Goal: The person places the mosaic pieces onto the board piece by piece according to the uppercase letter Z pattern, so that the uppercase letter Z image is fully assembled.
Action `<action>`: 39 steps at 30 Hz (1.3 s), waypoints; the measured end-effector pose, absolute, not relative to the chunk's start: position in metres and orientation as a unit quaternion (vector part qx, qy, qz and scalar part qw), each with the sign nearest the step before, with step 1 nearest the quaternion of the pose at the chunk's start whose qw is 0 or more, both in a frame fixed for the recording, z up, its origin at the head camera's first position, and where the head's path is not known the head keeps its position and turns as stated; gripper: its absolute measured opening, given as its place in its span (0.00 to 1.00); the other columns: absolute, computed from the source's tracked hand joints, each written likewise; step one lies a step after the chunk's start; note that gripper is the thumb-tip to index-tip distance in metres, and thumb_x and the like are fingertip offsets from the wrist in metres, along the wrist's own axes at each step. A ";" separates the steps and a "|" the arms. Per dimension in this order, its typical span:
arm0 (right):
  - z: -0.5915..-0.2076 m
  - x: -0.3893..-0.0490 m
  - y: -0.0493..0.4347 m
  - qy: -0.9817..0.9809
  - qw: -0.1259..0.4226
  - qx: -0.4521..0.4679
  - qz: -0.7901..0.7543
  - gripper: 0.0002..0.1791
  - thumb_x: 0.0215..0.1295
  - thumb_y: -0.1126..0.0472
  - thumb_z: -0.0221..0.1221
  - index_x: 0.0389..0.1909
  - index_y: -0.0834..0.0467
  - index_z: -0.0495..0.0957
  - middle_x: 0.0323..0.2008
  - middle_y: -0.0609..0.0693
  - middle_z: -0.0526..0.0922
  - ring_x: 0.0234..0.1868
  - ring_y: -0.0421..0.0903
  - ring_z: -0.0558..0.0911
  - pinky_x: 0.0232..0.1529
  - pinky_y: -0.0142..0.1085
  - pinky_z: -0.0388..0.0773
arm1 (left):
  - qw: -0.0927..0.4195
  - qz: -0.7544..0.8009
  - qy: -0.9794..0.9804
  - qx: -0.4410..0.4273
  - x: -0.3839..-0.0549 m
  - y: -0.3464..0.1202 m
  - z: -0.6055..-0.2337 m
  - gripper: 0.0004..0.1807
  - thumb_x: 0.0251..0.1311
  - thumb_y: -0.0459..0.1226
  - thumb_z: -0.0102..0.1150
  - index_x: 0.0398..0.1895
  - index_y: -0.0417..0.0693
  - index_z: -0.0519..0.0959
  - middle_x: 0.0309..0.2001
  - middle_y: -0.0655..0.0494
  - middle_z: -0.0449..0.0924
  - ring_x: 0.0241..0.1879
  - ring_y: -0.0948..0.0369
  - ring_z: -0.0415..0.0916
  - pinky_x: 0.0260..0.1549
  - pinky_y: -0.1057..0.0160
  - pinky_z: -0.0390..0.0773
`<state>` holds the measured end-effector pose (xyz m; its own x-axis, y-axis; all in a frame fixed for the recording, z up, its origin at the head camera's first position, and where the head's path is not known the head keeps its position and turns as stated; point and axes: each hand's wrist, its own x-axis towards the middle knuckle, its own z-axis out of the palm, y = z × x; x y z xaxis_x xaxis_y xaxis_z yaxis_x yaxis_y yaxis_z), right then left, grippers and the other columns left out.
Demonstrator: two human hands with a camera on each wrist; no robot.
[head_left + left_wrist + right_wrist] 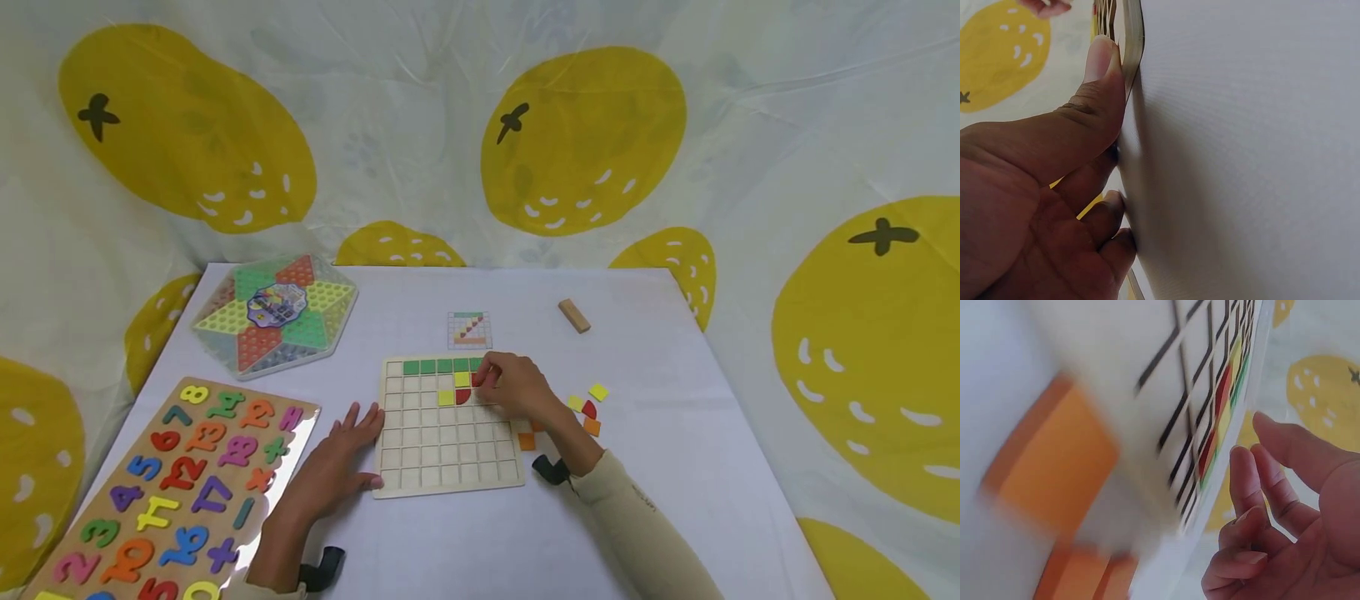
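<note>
I see the left hand [337, 462] spread out, touching the wooden board [420, 454] at its left side. The right hand [517, 387], loosely bent over the top right squares, shows nothing held. Red tiles [462, 397] sit there; likely light, hard, slick: pinch their sides.

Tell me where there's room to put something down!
The table is bare right of the wooden block and loose tiles; so is the gap between the star board and card. It's crowded left, at the number board, and at the grid board, where left hand and right hand are.
</note>
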<state>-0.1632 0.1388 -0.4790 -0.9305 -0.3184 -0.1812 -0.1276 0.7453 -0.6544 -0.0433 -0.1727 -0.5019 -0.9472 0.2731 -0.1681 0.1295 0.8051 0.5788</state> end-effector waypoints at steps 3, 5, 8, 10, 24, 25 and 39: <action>-0.476 -0.164 0.158 0.927 0.131 -0.097 -0.338 0.08 0.65 0.60 0.73 0.39 0.50 0.83 0.32 0.46 0.82 0.37 0.47 0.78 0.34 0.36 0.74 | 0.121 0.290 0.943 0.107 -0.044 -0.173 -0.502 0.57 0.45 0.37 0.85 0.81 0.41 0.63 0.82 0.43 0.59 0.85 0.37 0.46 0.80 0.33 0.53; -0.473 -0.164 0.171 0.931 0.124 -0.084 -0.334 0.08 0.65 0.60 0.73 0.40 0.50 0.83 0.33 0.47 0.82 0.37 0.48 0.77 0.33 0.36 0.74 | 0.120 0.287 0.944 0.109 -0.044 -0.173 -0.503 0.58 0.44 0.37 0.85 0.80 0.40 0.64 0.82 0.43 0.59 0.84 0.37 0.46 0.80 0.33 0.54; -0.472 -0.164 0.191 0.938 0.115 -0.068 -0.319 0.08 0.65 0.60 0.72 0.42 0.51 0.83 0.34 0.48 0.83 0.36 0.49 0.77 0.30 0.36 0.74 | 0.121 0.286 0.944 0.110 -0.044 -0.173 -0.503 0.58 0.44 0.37 0.85 0.81 0.40 0.64 0.82 0.43 0.59 0.84 0.37 0.46 0.80 0.33 0.54; -0.473 -0.164 0.202 0.944 0.110 -0.054 -0.305 0.11 0.65 0.59 0.73 0.45 0.52 0.83 0.35 0.48 0.83 0.35 0.49 0.77 0.30 0.35 0.73 | 0.122 0.285 0.944 0.110 -0.044 -0.173 -0.503 0.58 0.44 0.37 0.85 0.81 0.41 0.64 0.82 0.43 0.59 0.84 0.37 0.46 0.80 0.33 0.54; -0.491 -0.163 0.227 0.957 0.133 -0.032 -0.255 0.13 0.64 0.56 0.75 0.41 0.55 0.82 0.32 0.50 0.80 0.34 0.47 0.76 0.32 0.35 0.69 | 0.119 0.288 0.944 0.111 -0.043 -0.172 -0.503 0.58 0.44 0.38 0.85 0.80 0.40 0.64 0.81 0.43 0.60 0.84 0.37 0.47 0.80 0.33 0.55; -0.491 -0.163 0.227 0.956 0.132 -0.037 -0.259 0.12 0.64 0.57 0.75 0.40 0.56 0.82 0.31 0.50 0.79 0.34 0.47 0.76 0.32 0.35 0.69 | 0.120 0.289 0.943 0.111 -0.043 -0.172 -0.502 0.58 0.44 0.38 0.85 0.80 0.41 0.64 0.82 0.44 0.60 0.84 0.37 0.47 0.80 0.33 0.55; -0.485 -0.163 0.197 0.939 0.096 -0.053 -0.327 0.10 0.63 0.60 0.75 0.37 0.51 0.82 0.32 0.47 0.83 0.36 0.48 0.77 0.28 0.34 0.73 | 0.127 0.284 0.945 0.102 -0.044 -0.171 -0.503 0.58 0.44 0.38 0.85 0.81 0.41 0.64 0.82 0.45 0.59 0.85 0.39 0.46 0.81 0.35 0.54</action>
<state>-0.1631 0.1974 -0.4846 -0.9759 -0.1618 -0.1462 -0.0359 0.7804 -0.6243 -0.0438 -0.1712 -0.5030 -0.9470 0.2648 -0.1817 0.1209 0.8182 0.5621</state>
